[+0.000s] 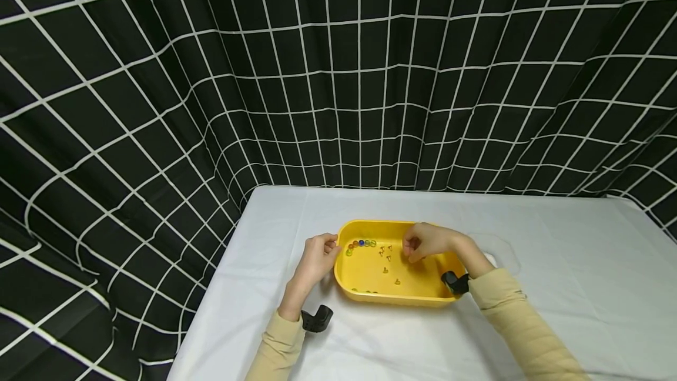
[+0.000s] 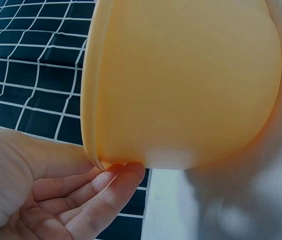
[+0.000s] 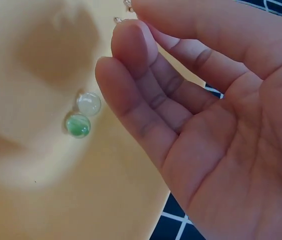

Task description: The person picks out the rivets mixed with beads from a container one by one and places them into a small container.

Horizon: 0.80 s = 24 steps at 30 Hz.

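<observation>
A yellow tray (image 1: 365, 297) with raised walls rests on the white cloth. My left hand (image 1: 319, 256) pinches its left rim, and the left wrist view shows thumb and fingers meeting at the edge of the tray wall (image 2: 190, 85). Over the right half of the tray hovers my right hand (image 1: 429, 241), fingers curled toward the thumb; whether anything is between the fingertips is hidden. Small gold-coloured pieces (image 1: 385, 270), pushpin-like in shape, lie scattered left of it. In the right wrist view a green marble (image 3: 78, 125) and a clear marble (image 3: 89, 104) lie below the fingers.
A row of coloured marbles, among them a blue marble (image 1: 361, 243), lines the tray's back left corner. More marbles partly show along the front wall. The table (image 1: 571, 287) wears a white cloth. Behind and beside it hangs a black curtain (image 1: 375, 93) with white grid lines.
</observation>
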Tool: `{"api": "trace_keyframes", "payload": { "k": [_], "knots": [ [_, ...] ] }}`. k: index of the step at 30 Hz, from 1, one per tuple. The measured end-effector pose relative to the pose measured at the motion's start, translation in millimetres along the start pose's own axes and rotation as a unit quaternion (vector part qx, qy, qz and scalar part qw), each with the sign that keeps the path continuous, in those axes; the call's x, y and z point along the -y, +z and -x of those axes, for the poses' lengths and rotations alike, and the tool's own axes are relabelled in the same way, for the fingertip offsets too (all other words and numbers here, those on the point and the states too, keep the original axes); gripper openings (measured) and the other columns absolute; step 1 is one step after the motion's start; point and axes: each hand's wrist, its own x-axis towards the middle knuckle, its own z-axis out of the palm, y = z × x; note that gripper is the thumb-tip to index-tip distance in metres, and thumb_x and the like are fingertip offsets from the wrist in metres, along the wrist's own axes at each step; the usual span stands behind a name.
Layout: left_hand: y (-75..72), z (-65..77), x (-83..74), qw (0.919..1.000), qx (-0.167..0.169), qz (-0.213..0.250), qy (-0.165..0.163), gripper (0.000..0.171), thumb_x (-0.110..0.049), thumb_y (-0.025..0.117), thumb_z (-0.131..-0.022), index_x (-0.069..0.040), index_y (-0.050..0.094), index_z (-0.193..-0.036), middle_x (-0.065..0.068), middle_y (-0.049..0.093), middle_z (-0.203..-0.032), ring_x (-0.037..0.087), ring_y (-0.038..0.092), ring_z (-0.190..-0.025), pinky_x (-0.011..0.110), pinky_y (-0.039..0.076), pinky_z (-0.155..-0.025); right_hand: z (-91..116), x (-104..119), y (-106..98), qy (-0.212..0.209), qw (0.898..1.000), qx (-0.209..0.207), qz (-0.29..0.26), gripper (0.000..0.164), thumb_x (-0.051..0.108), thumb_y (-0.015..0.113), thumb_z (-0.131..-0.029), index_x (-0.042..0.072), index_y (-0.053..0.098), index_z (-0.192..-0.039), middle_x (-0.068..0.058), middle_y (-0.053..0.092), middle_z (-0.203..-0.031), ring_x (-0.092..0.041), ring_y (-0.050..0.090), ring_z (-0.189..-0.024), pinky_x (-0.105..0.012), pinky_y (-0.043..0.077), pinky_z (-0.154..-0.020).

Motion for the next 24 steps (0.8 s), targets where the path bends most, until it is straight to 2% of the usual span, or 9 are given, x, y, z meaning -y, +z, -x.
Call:
{"api": "trace_keyframes", "payload": {
  "k": [20,24],
  "knots": [
    [0.6,-0.7,1.8,1.0,0.001,-0.002,-0.003,0.026,0.0,0.062,-0.086,0.012,0.061,-0.109,0.012,0.062,-0.086,0.019,0.06,-0.075,0.022,0.051,-0.065,-19,4,10,-0.079,0.996,0.039,0.01,0.009,-0.005,0.069,-0.074,-0.003,0.061,-0.079,-0.002,0.059,-0.073,-0.008,0.049,-0.064,-0.018,0.043,-0.059],
    [0.4,-0.6,1.8,1.0,0.001,-0.001,-0.001,0.026,0.0,0.062,-0.086,0.012,0.061,-0.109,0.012,0.062,-0.086,0.02,0.06,-0.076,0.023,0.051,-0.065,-23,6,11,-0.079,0.996,0.043,0.011,0.011,-0.002,0.072,-0.074,-0.002,0.062,-0.079,-0.001,0.058,-0.071,-0.008,0.049,-0.064,-0.019,0.044,-0.06]
  ]
}}
